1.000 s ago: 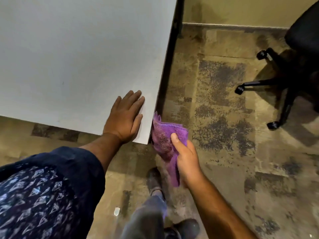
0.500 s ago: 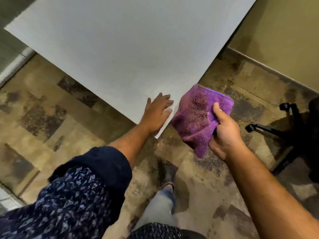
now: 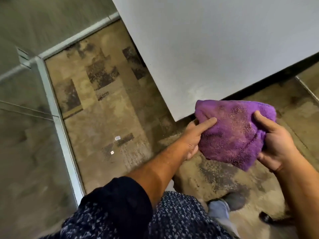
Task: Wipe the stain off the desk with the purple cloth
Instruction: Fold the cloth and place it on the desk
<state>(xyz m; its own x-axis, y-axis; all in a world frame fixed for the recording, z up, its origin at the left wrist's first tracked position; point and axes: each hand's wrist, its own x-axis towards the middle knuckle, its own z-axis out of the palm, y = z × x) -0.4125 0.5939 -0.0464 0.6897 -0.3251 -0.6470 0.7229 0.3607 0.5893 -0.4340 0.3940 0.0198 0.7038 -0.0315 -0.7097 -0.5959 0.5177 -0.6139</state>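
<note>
Both hands hold the purple cloth (image 3: 231,130) in the air at about 4 o'clock in the view, just off the near corner of the white surface (image 3: 215,49). The left hand (image 3: 193,137) reaches in from 7 o'clock, its forearm bare below a dark rolled sleeve (image 3: 117,204); its thumb lies pressed flat on the cloth's upper left face while the other fingers curl underneath, so it is clamped on the cloth. The right hand (image 3: 276,145) comes in from 5 o'clock, thumb on top near the cloth's right edge and fingers wrapped behind, likewise clamped on the fabric. The cloth is bunched into a rough mound with 1 loose corner hanging toward 5 o'clock, and it does not touch the surface. The surface fills the view from 12 to 2 o'clock, plain and pale, its corner pointing toward the left hand; no stain can be made out on it. Below lies a mottled tan and dark carpet (image 3: 107,100) with 2 small white scraps (image 3: 117,138) near the centre. A metal-framed glass partition (image 3: 57,118) runs along 9 o'clock. A shoe (image 3: 235,200) shows at 5 o'clock.
</note>
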